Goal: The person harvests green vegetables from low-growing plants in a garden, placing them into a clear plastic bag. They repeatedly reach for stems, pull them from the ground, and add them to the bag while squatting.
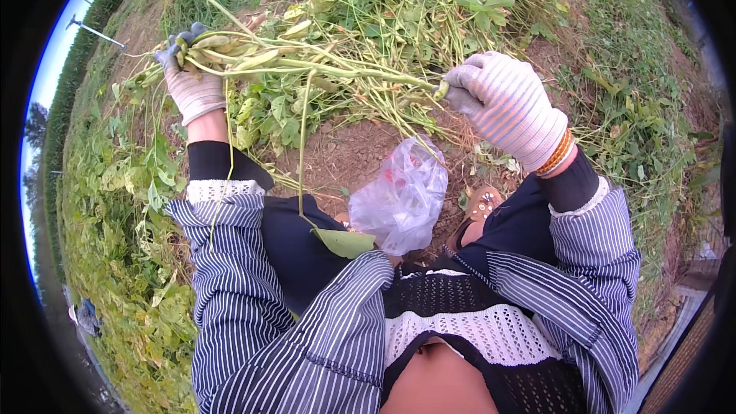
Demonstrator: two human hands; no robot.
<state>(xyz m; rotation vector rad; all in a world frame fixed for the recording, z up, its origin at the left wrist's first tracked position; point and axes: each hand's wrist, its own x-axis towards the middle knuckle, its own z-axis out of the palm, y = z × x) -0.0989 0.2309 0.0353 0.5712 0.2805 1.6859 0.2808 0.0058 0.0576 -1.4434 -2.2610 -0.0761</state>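
Observation:
A pulled bean plant (345, 71), with green stems and several plump pods, is stretched level between my two gloved hands. My left hand (192, 80), in a striped knit glove with grey fingers, grips the podded end among a cluster of bean pods (247, 60). The bare stem end is pinched in my right hand (509, 106), which wears a matching glove. One thin stalk hangs from the plant to a single green leaf (345, 242) over my left thigh. Below the plant, between my feet, a crumpled translucent plastic bag (402, 195) rests on the soil; its contents are unclear.
A heap of uprooted bean plants (414, 17) lies just beyond my hands. Leafy growth (138, 276) covers the ground at left, and low weeds (627, 109) spread at right. My right sandal (480, 207) stands beside the bag. Bare soil (328, 152) shows between.

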